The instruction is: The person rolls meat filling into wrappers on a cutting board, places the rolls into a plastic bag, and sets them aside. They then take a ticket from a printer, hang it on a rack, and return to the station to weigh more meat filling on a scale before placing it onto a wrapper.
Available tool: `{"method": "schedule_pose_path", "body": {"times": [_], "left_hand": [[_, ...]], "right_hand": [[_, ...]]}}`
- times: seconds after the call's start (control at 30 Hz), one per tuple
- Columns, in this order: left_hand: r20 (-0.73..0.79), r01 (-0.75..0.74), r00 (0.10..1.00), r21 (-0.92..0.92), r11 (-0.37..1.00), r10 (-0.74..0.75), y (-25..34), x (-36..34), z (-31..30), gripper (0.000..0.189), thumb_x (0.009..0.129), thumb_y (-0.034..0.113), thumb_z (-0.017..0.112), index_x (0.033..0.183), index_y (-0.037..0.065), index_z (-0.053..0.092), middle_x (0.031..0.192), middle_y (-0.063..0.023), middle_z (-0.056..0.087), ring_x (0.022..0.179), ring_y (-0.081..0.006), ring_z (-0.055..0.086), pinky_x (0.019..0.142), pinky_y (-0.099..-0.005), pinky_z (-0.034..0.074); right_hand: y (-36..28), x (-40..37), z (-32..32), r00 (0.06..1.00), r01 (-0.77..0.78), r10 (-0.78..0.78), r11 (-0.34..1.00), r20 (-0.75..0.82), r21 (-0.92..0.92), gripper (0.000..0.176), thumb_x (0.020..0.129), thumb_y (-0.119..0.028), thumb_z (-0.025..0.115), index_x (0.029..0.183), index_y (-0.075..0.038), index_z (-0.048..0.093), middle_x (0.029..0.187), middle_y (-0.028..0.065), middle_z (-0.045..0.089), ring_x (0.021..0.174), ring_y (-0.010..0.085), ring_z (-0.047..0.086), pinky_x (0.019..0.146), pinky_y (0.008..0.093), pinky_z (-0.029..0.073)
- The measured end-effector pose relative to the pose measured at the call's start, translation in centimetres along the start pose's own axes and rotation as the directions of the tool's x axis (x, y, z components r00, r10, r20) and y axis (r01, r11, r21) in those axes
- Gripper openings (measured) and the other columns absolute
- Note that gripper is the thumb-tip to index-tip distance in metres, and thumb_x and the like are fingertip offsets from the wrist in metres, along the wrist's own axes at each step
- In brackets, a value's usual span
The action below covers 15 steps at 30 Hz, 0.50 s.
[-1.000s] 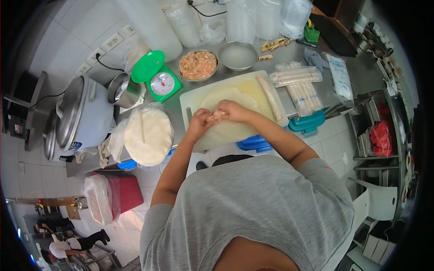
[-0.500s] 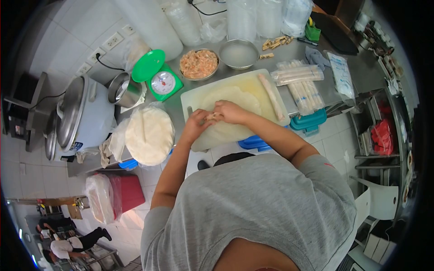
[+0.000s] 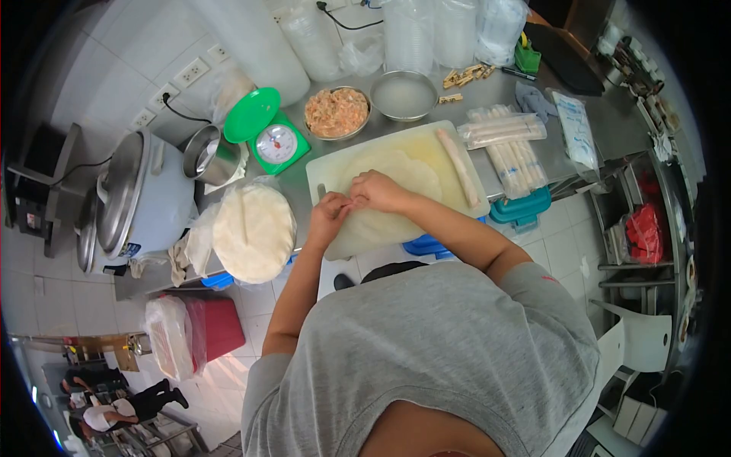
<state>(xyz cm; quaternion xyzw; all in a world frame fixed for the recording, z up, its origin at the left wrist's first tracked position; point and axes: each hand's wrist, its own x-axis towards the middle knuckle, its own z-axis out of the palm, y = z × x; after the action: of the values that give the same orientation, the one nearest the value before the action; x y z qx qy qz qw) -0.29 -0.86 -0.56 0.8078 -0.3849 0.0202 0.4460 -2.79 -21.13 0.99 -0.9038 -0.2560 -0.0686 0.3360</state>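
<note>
My left hand (image 3: 330, 217) and my right hand (image 3: 378, 191) meet at the left part of a pale cutting board (image 3: 327, 166), fingers bent and pinched together. Between their fingertips is a little pinkish minced filling, mostly hidden now. Beneath them a thin round wrapper sheet (image 3: 415, 177) lies flat on the board. One finished-looking pale roll (image 3: 458, 169) rests along the board's right side. Behind the board stands a metal bowl of orange-pink minced filling (image 3: 336, 113). A round stack of wrapper sheets (image 3: 253, 232) sits to the left.
A green kitchen scale (image 3: 276, 143) and an empty metal bowl (image 3: 403, 95) stand behind the board. Bagged rolls (image 3: 514, 145) lie to its right, wooden clothespins (image 3: 467, 75) farther back. At left are a metal pot (image 3: 212, 156) and a large lidded cooker (image 3: 145, 198). Other people (image 3: 126, 407) work far off.
My hands have drawn closer together, the right shifting slightly left. The filling that showed between the fingers is now mostly covered. The view has shifted slightly.
</note>
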Motion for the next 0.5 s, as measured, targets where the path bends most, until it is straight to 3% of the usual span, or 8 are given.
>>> {"method": "schedule_pose_path", "body": {"times": [0.07,0.13,0.17,0.23,0.37,0.47,0.5], "left_hand": [[-0.046,0.021,0.999,-0.014,1.0,-0.021,-0.2,-0.3,0.1,0.027,0.073,0.006,0.073,0.098,0.005,0.066,0.086,-0.008,0.061,0.074,-0.0221,0.059,0.069,-0.0311,0.049],[-0.151,0.05,0.987,-0.04,0.998,-0.055,0.2,-0.5,-0.1,0.021,0.074,0.006,0.072,0.094,0.005,0.067,0.084,-0.0083,0.061,0.071,-0.0227,0.06,0.066,-0.0311,0.049],[-0.085,0.109,0.99,-0.014,0.994,-0.109,0.3,-0.8,-0.3,0.022,0.073,0.007,0.073,0.094,0.005,0.067,0.083,-0.0084,0.061,0.07,-0.0227,0.06,0.066,-0.0313,0.049],[0.041,0.221,0.974,0.049,0.974,-0.223,1.4,-1.0,-1.2,0.024,0.071,0.008,0.075,0.094,0.004,0.067,0.081,-0.0086,0.06,0.068,-0.0227,0.06,0.064,-0.0315,0.048],[0.05,0.144,0.987,0.131,0.981,-0.152,-0.2,-0.7,0.4,0.03,0.07,0.009,0.076,0.098,0.004,0.066,0.08,-0.0078,0.059,0.066,-0.0207,0.058,0.064,-0.0306,0.048],[0.03,0.142,0.989,0.083,0.986,-0.144,-0.1,-0.3,0.6,0.027,0.072,0.008,0.074,0.098,0.004,0.067,0.082,-0.0076,0.06,0.069,-0.0209,0.058,0.065,-0.0298,0.048],[-0.015,0.12,0.993,0.07,0.99,-0.119,0.4,-0.2,0.5,0.026,0.073,0.009,0.073,0.098,0.005,0.067,0.083,-0.0081,0.059,0.07,-0.0218,0.058,0.065,-0.0308,0.048]], "right_hand": [[0.1,-0.3,-0.3,0.999,0.039,-0.038,0.998,0.022,-0.044,0.025,0.07,-0.02,0.072,0.093,-0.01,0.067,0.081,0.0082,0.058,0.086,0.0296,0.056,0.078,0.0404,0.044],[-0.5,-0.9,-1.1,0.99,0.002,-0.008,0.999,-0.141,-0.04,0.02,0.071,-0.019,0.071,0.087,-0.009,0.066,0.082,0.0078,0.058,0.086,0.0295,0.056,0.079,0.0407,0.044],[-0.7,-1.2,-1.4,0.975,-0.017,0.009,0.999,-0.222,-0.034,0.017,0.071,-0.019,0.07,0.084,-0.008,0.066,0.082,0.0076,0.057,0.086,0.0295,0.056,0.079,0.0408,0.044],[0.1,-2.0,-1.4,0.987,-0.065,0.057,0.997,-0.149,-0.049,0.023,0.07,-0.02,0.072,0.088,-0.007,0.065,0.087,0.0088,0.057,0.088,0.0299,0.056,0.08,0.0408,0.044],[1.5,-2.2,0.7,0.994,-0.112,0.111,0.993,0.016,0.027,0.033,0.068,-0.021,0.073,0.096,-0.006,0.064,0.092,0.0106,0.057,0.091,0.0305,0.055,0.08,0.0399,0.044],[1.4,-2.2,0.4,0.992,-0.126,0.126,0.989,0.005,0.074,0.027,0.069,-0.02,0.072,0.092,-0.006,0.065,0.089,0.0101,0.057,0.089,0.0305,0.055,0.08,0.0403,0.044],[1.1,-2.2,0.3,0.993,-0.076,0.082,0.995,-0.089,0.064,0.022,0.071,-0.019,0.071,0.088,-0.006,0.066,0.086,0.0092,0.058,0.087,0.03,0.055,0.079,0.0403,0.044]]}}
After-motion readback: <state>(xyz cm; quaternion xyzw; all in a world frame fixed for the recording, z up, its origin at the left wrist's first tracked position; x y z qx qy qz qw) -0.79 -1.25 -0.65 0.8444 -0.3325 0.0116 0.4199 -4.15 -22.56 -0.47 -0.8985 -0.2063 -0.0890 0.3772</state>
